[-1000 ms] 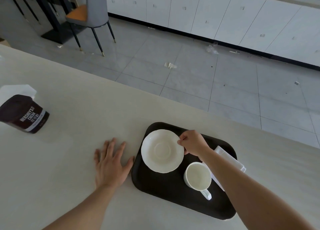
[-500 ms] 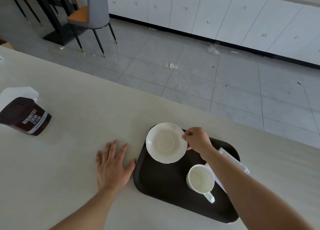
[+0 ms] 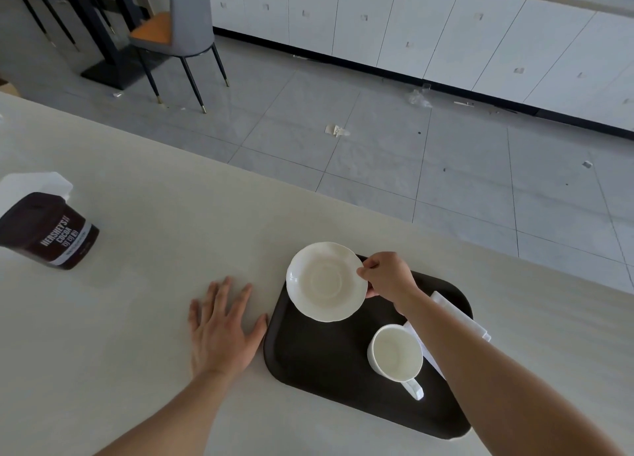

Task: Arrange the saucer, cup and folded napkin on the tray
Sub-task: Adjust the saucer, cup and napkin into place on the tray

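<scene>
A dark brown tray (image 3: 329, 359) lies on the pale counter. My right hand (image 3: 387, 277) pinches the right rim of a white scalloped saucer (image 3: 324, 282), holding it lifted over the tray's far left corner. A white cup (image 3: 394, 352) stands upright on the tray's right half, handle toward me. A folded white napkin (image 3: 459, 315) lies along the tray's right side, partly hidden under my right forearm. My left hand (image 3: 223, 328) rests flat on the counter, fingers spread, its thumb by the tray's left edge.
A dark cocoa container (image 3: 48, 232) lies at the counter's left with a white tissue (image 3: 31, 184) behind it. The counter's far edge (image 3: 240, 171) runs diagonally, with tiled floor beyond it. A grey chair (image 3: 178, 33) and white cabinets (image 3: 411, 26) stand farther back.
My right hand has lifted the saucer and carried it toward the tray's far edge. The left hand, cup and napkin stayed in place.
</scene>
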`<action>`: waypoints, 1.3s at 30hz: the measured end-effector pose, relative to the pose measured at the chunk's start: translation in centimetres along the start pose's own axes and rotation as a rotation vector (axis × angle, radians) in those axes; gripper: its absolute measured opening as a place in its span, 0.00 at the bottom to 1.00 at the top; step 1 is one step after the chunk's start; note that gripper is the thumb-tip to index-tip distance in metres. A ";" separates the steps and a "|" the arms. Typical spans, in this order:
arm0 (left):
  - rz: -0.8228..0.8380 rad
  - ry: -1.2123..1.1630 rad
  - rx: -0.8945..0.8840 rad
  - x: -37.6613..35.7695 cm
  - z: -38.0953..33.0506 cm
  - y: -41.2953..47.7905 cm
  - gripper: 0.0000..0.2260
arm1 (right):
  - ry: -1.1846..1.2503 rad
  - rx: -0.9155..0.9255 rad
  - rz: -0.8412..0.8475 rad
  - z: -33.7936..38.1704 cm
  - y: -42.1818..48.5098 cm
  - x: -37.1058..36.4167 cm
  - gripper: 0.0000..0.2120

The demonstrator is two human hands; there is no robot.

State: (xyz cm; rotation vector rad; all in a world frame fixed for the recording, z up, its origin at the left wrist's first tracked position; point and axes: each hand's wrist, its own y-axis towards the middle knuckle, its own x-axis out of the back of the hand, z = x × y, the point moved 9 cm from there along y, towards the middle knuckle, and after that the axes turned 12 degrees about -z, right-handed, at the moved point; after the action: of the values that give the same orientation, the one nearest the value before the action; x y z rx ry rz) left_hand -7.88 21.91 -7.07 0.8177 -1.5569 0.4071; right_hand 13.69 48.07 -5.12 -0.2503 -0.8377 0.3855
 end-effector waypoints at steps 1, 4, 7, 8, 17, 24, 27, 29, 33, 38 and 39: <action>0.001 0.004 0.001 0.0 0.0 0.0 0.29 | 0.008 -0.003 0.002 0.0 0.0 0.0 0.04; 0.000 0.014 0.004 -0.1 0.0 0.0 0.29 | 0.029 -0.008 0.023 -0.1 -0.2 -0.1 0.03; 0.000 0.018 0.000 -0.1 0.0 0.0 0.30 | 0.043 0.007 0.016 -0.1 -0.7 0.3 0.04; 0.000 0.017 -0.001 -0.1 0.0 0.0 0.30 | 0.046 0.019 -0.001 -0.1 -0.9 0.7 0.05; 0.008 0.005 0.000 0.0 0.0 -0.1 0.29 | 0.215 0.041 -0.303 -4.4 -6.4 9.0 0.08; 0.006 -0.005 0.006 -0.1 -0.1 -0.1 0.29 | 0.137 -0.002 -0.320 -9.9 -13.5 9.8 0.12; 0.005 -0.005 0.009 0.0 -0.1 -0.1 0.29 | 0.086 0.009 -0.276 -10.5 -14.8 8.6 0.10; 0.003 -0.008 0.007 0.1 -0.2 -0.1 0.29 | 0.086 0.013 -0.247 -10.7 -15.3 8.1 0.05; 0.007 -0.021 0.009 0.3 -0.3 -0.2 0.29 | 0.002 0.075 -0.210 -11.3 -16.4 7.6 0.13; 0.010 -0.031 0.013 0.6 -0.4 -0.2 0.30 | -0.038 0.189 -0.303 -10.4 -17.1 7.2 0.07; 0.009 -0.029 0.012 0.7 -0.5 -0.2 0.30 | -0.068 0.204 -0.331 -10.2 -17.2 7.2 0.08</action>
State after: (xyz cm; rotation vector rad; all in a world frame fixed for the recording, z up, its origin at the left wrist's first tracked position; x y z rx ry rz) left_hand -7.40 21.97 -6.39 0.8297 -1.5871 0.4134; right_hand 29.80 34.99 -0.61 0.0915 -0.8820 0.1667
